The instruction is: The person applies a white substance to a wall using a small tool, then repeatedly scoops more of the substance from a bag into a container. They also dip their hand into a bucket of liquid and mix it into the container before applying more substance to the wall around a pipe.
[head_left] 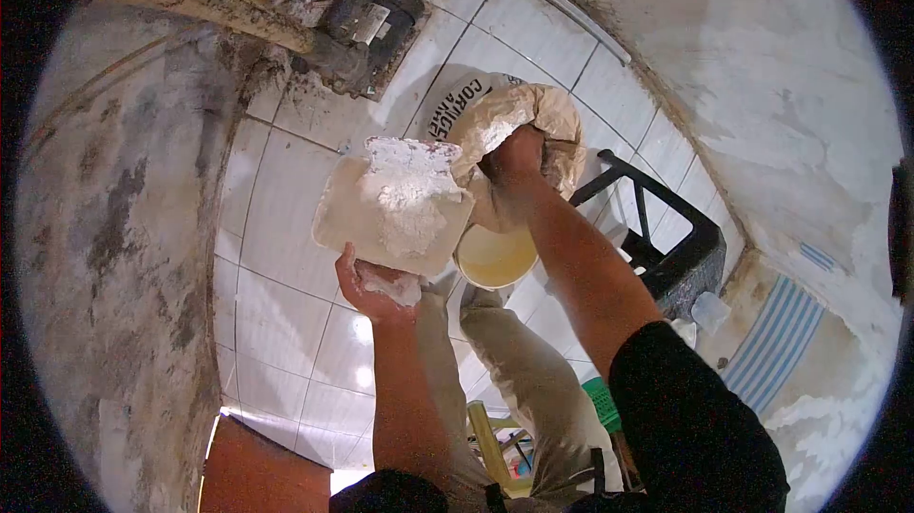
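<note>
My left hand point(381, 292) grips the near edge of a whitish plastic tub point(335, 218), its thumb against the side. A heap of white powder point(411, 213) lies in the tub, and its far side is crusted white. My right hand point(519, 153) reaches into the mouth of a brown paper sack point(564, 123) with a rolled-down rim; its fingers are hidden inside. Black lettering shows on the sack's pale outer side point(457, 99). Just below the sack, partly behind my right forearm, is a round cream bucket point(495, 261) with a yellowish inside.
White floor tiles point(286, 256) lie under everything. A dirty motor pump point(371, 32) with a pipe stands at the far left. To the right are a black frame point(700, 237) and a blue-striped cloth point(776, 342). Stained walls rise on both sides.
</note>
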The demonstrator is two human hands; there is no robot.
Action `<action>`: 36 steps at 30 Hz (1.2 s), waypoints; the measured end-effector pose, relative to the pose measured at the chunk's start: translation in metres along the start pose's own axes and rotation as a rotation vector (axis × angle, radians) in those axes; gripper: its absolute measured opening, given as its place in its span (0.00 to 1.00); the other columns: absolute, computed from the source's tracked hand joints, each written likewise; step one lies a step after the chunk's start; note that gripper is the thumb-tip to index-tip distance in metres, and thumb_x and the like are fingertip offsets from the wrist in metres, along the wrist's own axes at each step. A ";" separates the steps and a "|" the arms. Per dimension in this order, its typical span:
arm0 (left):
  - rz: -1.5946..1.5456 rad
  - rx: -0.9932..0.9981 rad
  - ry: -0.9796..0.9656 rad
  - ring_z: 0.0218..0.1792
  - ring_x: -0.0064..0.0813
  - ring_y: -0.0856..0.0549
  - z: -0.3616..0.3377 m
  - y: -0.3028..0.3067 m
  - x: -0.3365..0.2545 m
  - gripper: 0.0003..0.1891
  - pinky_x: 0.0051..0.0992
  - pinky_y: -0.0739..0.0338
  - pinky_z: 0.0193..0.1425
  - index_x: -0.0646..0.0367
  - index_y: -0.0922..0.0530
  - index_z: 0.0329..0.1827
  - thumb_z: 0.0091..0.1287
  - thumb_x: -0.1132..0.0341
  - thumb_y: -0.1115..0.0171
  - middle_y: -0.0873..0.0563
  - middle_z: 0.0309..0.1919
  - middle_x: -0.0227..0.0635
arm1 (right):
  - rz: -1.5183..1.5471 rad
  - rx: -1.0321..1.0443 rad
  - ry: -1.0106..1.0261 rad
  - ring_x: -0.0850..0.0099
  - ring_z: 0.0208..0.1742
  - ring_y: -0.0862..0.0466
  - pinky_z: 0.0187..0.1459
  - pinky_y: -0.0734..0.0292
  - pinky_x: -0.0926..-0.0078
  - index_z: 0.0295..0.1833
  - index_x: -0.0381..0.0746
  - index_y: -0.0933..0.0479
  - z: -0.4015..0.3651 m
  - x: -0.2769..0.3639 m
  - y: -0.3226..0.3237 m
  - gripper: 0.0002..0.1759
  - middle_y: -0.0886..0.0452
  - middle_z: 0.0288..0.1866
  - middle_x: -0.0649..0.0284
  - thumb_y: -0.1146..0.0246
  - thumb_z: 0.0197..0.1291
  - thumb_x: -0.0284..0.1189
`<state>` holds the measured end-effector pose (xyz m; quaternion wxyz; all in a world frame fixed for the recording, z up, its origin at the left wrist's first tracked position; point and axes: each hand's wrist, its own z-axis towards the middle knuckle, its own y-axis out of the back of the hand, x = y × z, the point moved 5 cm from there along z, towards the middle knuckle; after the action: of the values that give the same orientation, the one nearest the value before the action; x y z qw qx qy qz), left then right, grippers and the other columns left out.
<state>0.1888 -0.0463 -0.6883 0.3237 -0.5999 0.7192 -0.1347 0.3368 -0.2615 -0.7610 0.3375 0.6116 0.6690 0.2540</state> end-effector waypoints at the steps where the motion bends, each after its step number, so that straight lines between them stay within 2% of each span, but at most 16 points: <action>1: -0.005 0.001 0.001 0.62 0.45 0.27 0.001 -0.002 0.001 0.34 0.47 0.29 0.63 0.58 0.38 0.70 0.63 0.51 0.47 0.28 0.62 0.42 | -0.005 -0.002 -0.001 0.59 0.55 0.19 0.52 0.25 0.63 0.57 0.43 0.23 -0.002 -0.002 -0.003 0.22 0.19 0.57 0.57 0.40 0.61 0.42; 3: -0.011 -0.028 -0.024 0.63 0.45 0.27 0.002 -0.003 -0.001 0.34 0.47 0.30 0.63 0.58 0.39 0.70 0.63 0.51 0.47 0.28 0.63 0.42 | 0.278 -0.334 -0.053 0.52 0.49 0.18 0.49 0.22 0.62 0.52 0.30 0.28 -0.002 -0.009 -0.011 0.36 0.19 0.45 0.49 0.26 0.44 0.43; 4: -0.009 -0.028 -0.025 0.63 0.45 0.27 0.001 -0.005 -0.002 0.34 0.47 0.30 0.63 0.58 0.39 0.70 0.63 0.51 0.47 0.28 0.63 0.42 | 0.280 -0.333 -0.053 0.52 0.49 0.18 0.49 0.22 0.62 0.52 0.30 0.28 0.010 -0.009 -0.034 0.36 0.19 0.45 0.49 0.26 0.44 0.43; 6: -0.041 -0.022 0.008 0.63 0.46 0.27 0.000 -0.009 -0.001 0.34 0.47 0.30 0.64 0.58 0.39 0.70 0.63 0.51 0.47 0.28 0.63 0.42 | 0.939 -0.365 -0.192 0.52 0.53 0.20 0.53 0.24 0.61 0.55 0.27 0.33 0.034 -0.018 -0.082 0.39 0.22 0.49 0.46 0.27 0.45 0.41; 10: -0.017 -0.042 -0.005 0.64 0.45 0.28 0.002 -0.004 0.002 0.34 0.47 0.30 0.64 0.58 0.39 0.70 0.63 0.51 0.47 0.28 0.63 0.42 | 0.885 -0.227 -0.097 0.52 0.59 0.24 0.58 0.26 0.60 0.59 0.26 0.36 0.029 -0.012 -0.070 0.40 0.24 0.53 0.43 0.28 0.47 0.38; 12: 0.000 -0.039 0.000 0.63 0.45 0.27 0.002 -0.009 0.003 0.34 0.46 0.30 0.64 0.58 0.38 0.70 0.63 0.51 0.47 0.28 0.63 0.42 | 1.183 -0.198 -0.256 0.54 0.64 0.27 0.60 0.28 0.62 0.60 0.25 0.35 0.041 -0.018 -0.093 0.39 0.26 0.56 0.42 0.30 0.50 0.39; 15: 0.017 -0.024 0.015 0.63 0.45 0.26 0.003 -0.007 0.007 0.34 0.46 0.29 0.63 0.58 0.38 0.70 0.63 0.51 0.47 0.28 0.63 0.42 | 1.054 -0.122 -0.298 0.56 0.63 0.26 0.60 0.27 0.66 0.61 0.29 0.32 0.013 -0.006 -0.052 0.37 0.26 0.57 0.44 0.33 0.53 0.45; 16: 0.024 -0.027 0.016 0.63 0.45 0.26 0.002 -0.009 0.007 0.34 0.46 0.29 0.63 0.58 0.38 0.70 0.63 0.51 0.47 0.28 0.63 0.42 | 1.059 -0.118 -0.301 0.56 0.63 0.26 0.60 0.27 0.66 0.61 0.29 0.32 0.042 -0.038 -0.112 0.37 0.26 0.57 0.44 0.33 0.53 0.45; 18: 0.079 -0.090 -0.035 0.62 0.45 0.26 0.002 -0.016 0.007 0.34 0.45 0.30 0.64 0.58 0.38 0.70 0.63 0.51 0.47 0.27 0.62 0.42 | 1.431 -0.175 -0.048 0.59 0.62 0.26 0.62 0.30 0.67 0.62 0.36 0.29 0.105 -0.026 -0.222 0.34 0.25 0.58 0.49 0.41 0.59 0.51; 25: 0.111 -0.006 -0.039 0.64 0.43 0.28 0.001 -0.023 0.015 0.33 0.45 0.31 0.66 0.57 0.38 0.70 0.63 0.51 0.47 0.28 0.63 0.40 | 0.575 -0.401 0.553 0.62 0.49 0.19 0.47 0.23 0.64 0.56 0.42 0.23 0.018 -0.045 -0.141 0.19 0.19 0.48 0.54 0.42 0.62 0.36; 28: 0.103 -0.040 -0.020 0.65 0.43 0.28 -0.001 -0.023 0.018 0.33 0.46 0.32 0.66 0.56 0.38 0.70 0.63 0.51 0.47 0.28 0.63 0.40 | 0.271 -0.447 0.740 0.63 0.44 0.17 0.43 0.21 0.62 0.54 0.44 0.21 0.024 0.001 -0.078 0.15 0.18 0.44 0.56 0.42 0.63 0.31; 30: 0.010 -0.019 0.024 0.65 0.42 0.29 -0.001 -0.021 0.024 0.34 0.47 0.34 0.67 0.56 0.38 0.70 0.63 0.52 0.46 0.29 0.64 0.39 | 1.829 0.243 -0.191 0.65 0.42 0.16 0.42 0.21 0.70 0.53 0.40 0.21 0.004 0.006 -0.044 0.16 0.16 0.43 0.57 0.37 0.57 0.24; 31: 0.004 -0.018 0.020 0.65 0.42 0.29 -0.001 -0.019 0.026 0.34 0.47 0.34 0.67 0.56 0.38 0.70 0.63 0.52 0.46 0.29 0.64 0.39 | 1.825 0.244 -0.185 0.65 0.42 0.16 0.42 0.21 0.70 0.53 0.40 0.21 0.007 0.000 -0.045 0.16 0.16 0.43 0.57 0.37 0.57 0.24; 33: -0.021 0.041 0.030 0.66 0.42 0.30 -0.001 -0.018 0.031 0.34 0.48 0.35 0.68 0.56 0.39 0.71 0.62 0.52 0.46 0.30 0.65 0.38 | -0.056 0.036 0.454 0.61 0.54 0.19 0.57 0.26 0.62 0.59 0.41 0.24 0.008 0.000 -0.036 0.22 0.19 0.54 0.58 0.51 0.65 0.39; 34: -0.022 0.039 0.035 0.66 0.42 0.30 -0.003 -0.017 0.032 0.34 0.48 0.35 0.68 0.56 0.39 0.71 0.62 0.52 0.46 0.30 0.65 0.38 | -0.058 0.040 0.450 0.61 0.54 0.19 0.57 0.26 0.62 0.59 0.41 0.24 0.018 -0.004 -0.058 0.22 0.19 0.54 0.58 0.51 0.65 0.39; 36: 0.006 -0.029 0.037 0.66 0.42 0.30 -0.006 -0.014 0.033 0.34 0.48 0.35 0.68 0.56 0.39 0.71 0.62 0.52 0.46 0.29 0.65 0.38 | 1.151 -0.081 0.038 0.59 0.48 0.17 0.51 0.24 0.62 0.53 0.39 0.22 0.046 -0.033 -0.103 0.18 0.16 0.47 0.55 0.43 0.61 0.36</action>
<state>0.1940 -0.0826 -0.6856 0.3022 -0.5998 0.7286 -0.1344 0.3055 -0.3106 -0.8634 0.1560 0.8591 0.2240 0.4330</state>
